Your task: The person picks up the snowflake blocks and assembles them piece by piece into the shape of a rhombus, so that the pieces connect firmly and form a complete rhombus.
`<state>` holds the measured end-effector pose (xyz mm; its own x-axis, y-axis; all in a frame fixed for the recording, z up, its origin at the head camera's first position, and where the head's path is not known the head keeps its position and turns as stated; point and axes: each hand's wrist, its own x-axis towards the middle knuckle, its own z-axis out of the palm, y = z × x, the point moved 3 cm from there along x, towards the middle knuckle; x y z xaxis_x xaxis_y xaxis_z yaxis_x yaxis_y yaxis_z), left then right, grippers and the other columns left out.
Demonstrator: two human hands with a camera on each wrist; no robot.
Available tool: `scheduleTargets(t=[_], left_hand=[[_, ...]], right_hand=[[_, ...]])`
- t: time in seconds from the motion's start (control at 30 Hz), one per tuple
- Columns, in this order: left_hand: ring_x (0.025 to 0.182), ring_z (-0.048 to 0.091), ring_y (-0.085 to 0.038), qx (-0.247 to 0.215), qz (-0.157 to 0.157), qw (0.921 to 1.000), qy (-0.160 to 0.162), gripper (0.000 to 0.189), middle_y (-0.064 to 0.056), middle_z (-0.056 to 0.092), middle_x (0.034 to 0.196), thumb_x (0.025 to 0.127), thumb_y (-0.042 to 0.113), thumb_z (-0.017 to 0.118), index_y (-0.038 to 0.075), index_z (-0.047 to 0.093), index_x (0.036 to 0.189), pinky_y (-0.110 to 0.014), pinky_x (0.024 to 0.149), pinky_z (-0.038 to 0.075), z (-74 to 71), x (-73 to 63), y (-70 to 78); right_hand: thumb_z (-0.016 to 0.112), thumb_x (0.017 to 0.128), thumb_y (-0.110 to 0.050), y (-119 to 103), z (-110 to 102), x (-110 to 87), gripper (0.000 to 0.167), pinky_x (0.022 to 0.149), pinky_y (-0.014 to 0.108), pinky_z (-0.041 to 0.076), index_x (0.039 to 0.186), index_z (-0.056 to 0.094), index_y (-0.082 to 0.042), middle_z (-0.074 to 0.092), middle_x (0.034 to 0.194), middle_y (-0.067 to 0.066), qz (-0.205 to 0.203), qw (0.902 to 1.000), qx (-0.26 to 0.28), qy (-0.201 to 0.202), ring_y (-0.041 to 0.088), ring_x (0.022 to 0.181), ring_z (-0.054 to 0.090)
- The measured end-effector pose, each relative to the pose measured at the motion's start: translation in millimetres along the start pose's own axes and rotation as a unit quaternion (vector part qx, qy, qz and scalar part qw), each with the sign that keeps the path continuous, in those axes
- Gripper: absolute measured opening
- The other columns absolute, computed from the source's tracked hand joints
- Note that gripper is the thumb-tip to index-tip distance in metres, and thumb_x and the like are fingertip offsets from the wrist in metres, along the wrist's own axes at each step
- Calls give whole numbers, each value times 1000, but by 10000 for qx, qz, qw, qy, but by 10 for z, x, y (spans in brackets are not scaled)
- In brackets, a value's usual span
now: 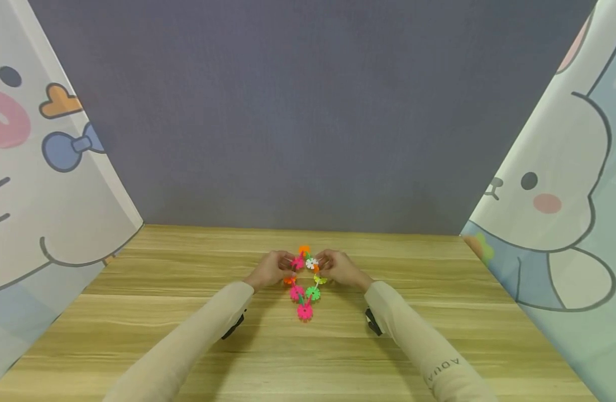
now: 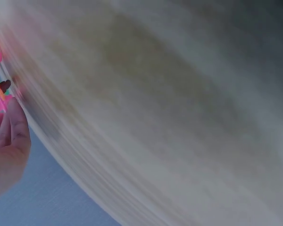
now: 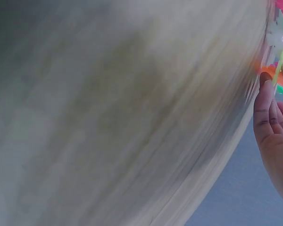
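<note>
Several notched plastic snowflake discs are slotted together into a closed ring on the wooden table. An orange disc (image 1: 305,250) tops it, and a pink disc (image 1: 305,311) forms the near tip. My left hand (image 1: 271,269) pinches the ring's left side; in the left wrist view its fingertips are at a pink disc (image 2: 1,104). On the opposite side, my right hand (image 1: 342,269) pinches the ring between thumb and fingers, right at an orange disc (image 3: 275,75) beside a white disc (image 1: 312,263). A green disc (image 1: 313,293) sits lower right. Fingers partly cover the side discs.
The wooden table (image 1: 187,335) reaches back to a grey upright panel (image 1: 308,111). Cartoon-printed panels stand at left (image 1: 61,212) and right (image 1: 554,234). Dark straps show under both sleeves.
</note>
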<state>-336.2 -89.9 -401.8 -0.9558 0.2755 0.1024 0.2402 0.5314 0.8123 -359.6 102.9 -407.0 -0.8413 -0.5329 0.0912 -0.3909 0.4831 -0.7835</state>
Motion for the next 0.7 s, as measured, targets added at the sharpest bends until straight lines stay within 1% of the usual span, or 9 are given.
scheduleTargets(t=[0.1, 0.2, 0.33, 0.47, 0.57, 0.63, 0.7], left_hand=[[90, 64, -25, 107, -71, 9999, 44, 40, -16, 67, 100, 77, 3, 70, -2, 59, 115, -34, 78, 53, 5, 3, -8], [90, 64, -25, 128, -81, 9999, 77, 40, -16, 67, 100, 77, 4, 71, -2, 59, 115, -35, 79, 53, 10, 9, -14], [90, 64, -25, 147, -51, 9998, 105, 40, -16, 67, 100, 78, 5, 70, -3, 59, 115, -35, 78, 53, 4, 7, -22], [92, 64, -28, 100, 20, 9999, 56, 41, -18, 66, 102, 79, 6, 69, -4, 57, 117, -36, 79, 53, -19, -3, -34], [95, 63, -30, 51, 100, 9999, 14, 42, -20, 64, 107, 81, 8, 68, -5, 54, 118, -37, 81, 52, -77, -33, -44], [98, 61, -33, 45, 201, 9998, 27, 43, -22, 62, 110, 82, 9, 67, -5, 53, 120, -39, 83, 51, -151, -71, -40], [100, 59, -35, 94, 313, 9994, 110, 44, -23, 59, 114, 83, 9, 66, -5, 51, 122, -42, 85, 50, -249, -120, -27]], right_hand=[[63, 81, 1, 0, 14, -2, 35, 59, 26, 51, 115, 53, 5, 61, 100, 18, 71, 10000, 7, 11, 19, 80, 60], [63, 82, 1, 3, 16, -2, 35, 60, 26, 51, 115, 53, 4, 61, 100, 18, 144, 9999, -9, 59, 19, 80, 60], [62, 82, 0, 2, 7, 1, 35, 63, 27, 51, 116, 52, 5, 61, 100, 18, 152, 9999, -20, 51, 20, 83, 60], [62, 83, -2, -4, -31, -23, 36, 71, 30, 52, 117, 52, 5, 61, 103, 17, 83, 9999, -78, 63, 23, 88, 60], [62, 84, -5, -16, -99, -71, 37, 80, 35, 51, 118, 51, 5, 60, 107, 19, -3, 9997, -160, 187, 28, 95, 59], [62, 85, -6, -23, -163, -119, 38, 84, 38, 50, 119, 50, 6, 58, 112, 21, -45, 9992, -250, 321, 32, 101, 57], [61, 86, -8, -31, -242, -181, 39, 86, 41, 49, 121, 49, 6, 54, 119, 23, -81, 9983, -387, 440, 35, 106, 54]])
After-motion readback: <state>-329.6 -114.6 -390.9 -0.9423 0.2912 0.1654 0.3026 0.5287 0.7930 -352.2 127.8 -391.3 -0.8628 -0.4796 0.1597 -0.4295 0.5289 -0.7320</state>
